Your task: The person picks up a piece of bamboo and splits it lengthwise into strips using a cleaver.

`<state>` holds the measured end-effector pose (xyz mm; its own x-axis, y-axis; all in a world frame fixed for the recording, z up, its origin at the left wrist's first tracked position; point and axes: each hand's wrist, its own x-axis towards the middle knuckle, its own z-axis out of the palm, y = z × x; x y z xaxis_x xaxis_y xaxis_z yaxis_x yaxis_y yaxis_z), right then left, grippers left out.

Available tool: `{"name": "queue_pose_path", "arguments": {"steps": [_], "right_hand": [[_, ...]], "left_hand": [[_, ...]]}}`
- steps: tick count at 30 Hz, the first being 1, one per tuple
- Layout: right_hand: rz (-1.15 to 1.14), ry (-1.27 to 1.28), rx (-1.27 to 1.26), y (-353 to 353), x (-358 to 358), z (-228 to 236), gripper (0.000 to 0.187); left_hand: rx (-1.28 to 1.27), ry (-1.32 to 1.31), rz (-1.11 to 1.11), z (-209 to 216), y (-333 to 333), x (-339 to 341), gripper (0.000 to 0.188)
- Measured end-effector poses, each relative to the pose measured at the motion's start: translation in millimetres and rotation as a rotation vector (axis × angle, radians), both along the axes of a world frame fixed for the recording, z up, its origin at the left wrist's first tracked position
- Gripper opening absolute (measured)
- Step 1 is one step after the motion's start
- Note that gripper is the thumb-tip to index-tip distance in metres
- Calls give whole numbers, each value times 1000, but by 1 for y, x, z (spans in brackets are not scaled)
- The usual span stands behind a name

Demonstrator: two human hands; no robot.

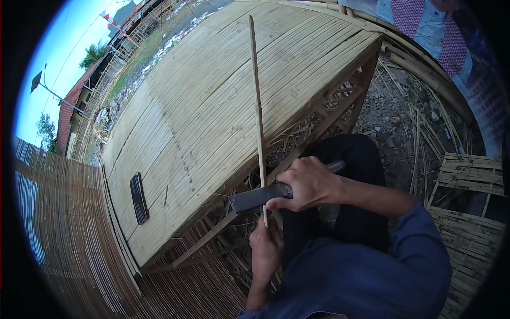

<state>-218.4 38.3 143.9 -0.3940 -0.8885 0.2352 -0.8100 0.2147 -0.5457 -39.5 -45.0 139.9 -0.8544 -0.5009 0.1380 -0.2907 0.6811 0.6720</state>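
A long, narrow bamboo strip [258, 106] slants up from my lap and out over the bamboo-slat tabletop [212, 106]. Its near end is gripped by my left hand [266, 245], fingers closed round it. My right hand [304, 183] is wrapped round a broad-bladed knife [249, 200], whose dark, blunt-ended blade points left. The blade crosses over the strip just above my left hand. Right-hand fingers hide the middle of the knife, while a grey rounded end sticks out past them. Which way the cutting edge faces, I cannot tell.
A dark, flat oblong object [139, 198] lies on the tabletop's left part. Woven bamboo screening [64, 212] runs along the left. Bamboo scraps [417, 143] and stones litter the ground at right, near bamboo poles [425, 74] and a slatted bamboo panel [467, 234].
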Motion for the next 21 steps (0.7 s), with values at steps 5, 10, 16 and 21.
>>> {"name": "queue_pose_path", "arguments": {"steps": [5, 10, 16, 21], "right_hand": [[-58, -40, -85, -6, -10, 6, 79], [-48, 33, -29, 0, -9, 5, 78], [-72, 28, -46, 2, -22, 12, 77], [-180, -146, -30, 2, -42, 13, 83]], "left_hand": [[116, -53, -19, 14, -6, -9, 26], [104, -37, 22, -2, -1, 0, 18], [110, -56, 19, 2, 1, 0, 18], [101, -90, 7, 7, 2, 0, 16]]}}
